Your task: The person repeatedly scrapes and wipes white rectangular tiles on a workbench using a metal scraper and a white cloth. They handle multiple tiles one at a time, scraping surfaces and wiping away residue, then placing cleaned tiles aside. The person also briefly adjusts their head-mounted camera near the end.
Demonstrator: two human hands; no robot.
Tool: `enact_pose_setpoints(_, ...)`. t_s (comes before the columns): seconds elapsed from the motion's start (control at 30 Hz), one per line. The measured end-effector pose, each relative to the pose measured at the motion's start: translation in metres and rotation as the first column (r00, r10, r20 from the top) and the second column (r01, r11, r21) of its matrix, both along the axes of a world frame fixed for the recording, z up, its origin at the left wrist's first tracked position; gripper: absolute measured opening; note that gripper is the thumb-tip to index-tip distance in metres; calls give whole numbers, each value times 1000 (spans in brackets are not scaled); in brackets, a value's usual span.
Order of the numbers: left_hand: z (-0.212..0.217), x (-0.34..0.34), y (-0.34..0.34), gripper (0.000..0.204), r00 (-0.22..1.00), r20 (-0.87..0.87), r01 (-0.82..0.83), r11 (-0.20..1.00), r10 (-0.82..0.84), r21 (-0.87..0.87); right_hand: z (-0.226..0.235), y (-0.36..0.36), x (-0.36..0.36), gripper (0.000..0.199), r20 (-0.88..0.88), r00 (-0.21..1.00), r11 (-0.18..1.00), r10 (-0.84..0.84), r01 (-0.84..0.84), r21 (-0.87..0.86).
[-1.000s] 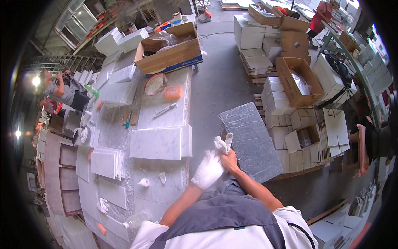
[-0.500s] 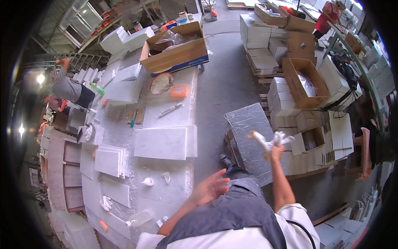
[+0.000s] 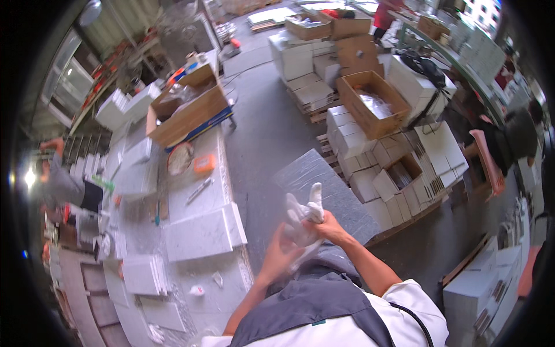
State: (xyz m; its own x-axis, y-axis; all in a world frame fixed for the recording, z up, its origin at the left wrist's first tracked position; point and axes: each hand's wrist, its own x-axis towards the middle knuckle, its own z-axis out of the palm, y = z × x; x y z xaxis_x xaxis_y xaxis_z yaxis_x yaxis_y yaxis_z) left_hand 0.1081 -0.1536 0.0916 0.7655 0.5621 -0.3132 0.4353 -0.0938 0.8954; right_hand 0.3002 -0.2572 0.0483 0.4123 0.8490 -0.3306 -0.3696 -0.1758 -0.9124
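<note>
In front of my apron, a pair of white work gloves (image 3: 297, 213) is bunched between my hands, with the glove fingers pointing up and away. My right hand (image 3: 330, 228) is closed on the gloves from the right. On the other side my left hand (image 3: 283, 250) is against the glove cloth, its fingers smeared by motion and partly covered, so its grip cannot be made out. Beyond the gloves lies a dark grey slab with pale veins (image 3: 335, 188), set at standing-work height beside the table.
At left, a long table (image 3: 199, 263) bears pale stone tiles (image 3: 199, 234), a marker (image 3: 199, 191), an orange box (image 3: 204, 163) and a cardboard box (image 3: 191, 113). Stacked tiles and an open carton (image 3: 373, 113) stand at right. People work at the far left and right.
My view has turned to the right. The gloves, held out over the slab by my right hand before, are now near my body, and my left hand has come up to meet them.
</note>
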Motion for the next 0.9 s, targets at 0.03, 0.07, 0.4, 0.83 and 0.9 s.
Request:
enact_pose_setpoints(0.03,1,-1,1,86,1000,-10,-19,994,18,-108,7,3,1,40,6,1000,1000,26,-26,4)
enact_pose_setpoints(0.07,0,-3,1,82,999,14,-45,989,47,-142,13,3,2,40,21,999,1000,25,-25,-13)
enact_pose_setpoints(0.4,-18,-4,-11,103,966,209,154,988,-152,8,7,-1,-26,30,-77,983,986,-169,168,-22)
enact_pose_setpoints(0.83,-5,-12,2,59,979,131,-152,987,157,-53,-23,-1,-8,44,-29,888,887,-459,457,-70)
enact_pose_setpoints(0.9,0,-13,8,54,946,190,-254,965,262,-65,-25,-4,-8,48,-45,896,895,-442,438,-87)
